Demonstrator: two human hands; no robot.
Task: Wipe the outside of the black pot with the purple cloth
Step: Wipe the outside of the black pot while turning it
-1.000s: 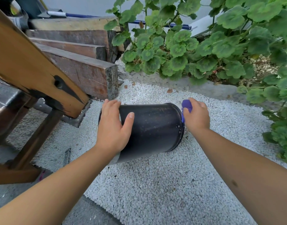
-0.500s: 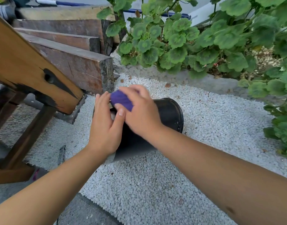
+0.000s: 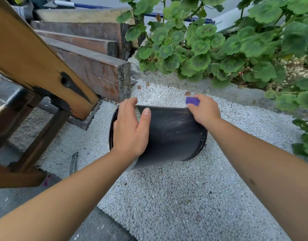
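Observation:
The black pot (image 3: 172,134) lies on its side on white gravel, one end pointing left and the other right. My left hand (image 3: 130,129) grips the pot's left part, fingers over the top and thumb on the near side. My right hand (image 3: 204,111) holds the bunched purple cloth (image 3: 192,101) against the pot's upper right edge. Only a small corner of the cloth shows past my fingers.
A slanted wooden beam (image 3: 36,54) and stacked dark timber blocks (image 3: 97,70) stand to the left. Green leafy plants (image 3: 219,44) fill the back and right behind a concrete curb (image 3: 228,91). White gravel (image 3: 175,197) covers the ground in front.
My right hand slid the purple cloth from the pot's left part, beside my left hand, back along the top to the right end. My left hand kept its grip.

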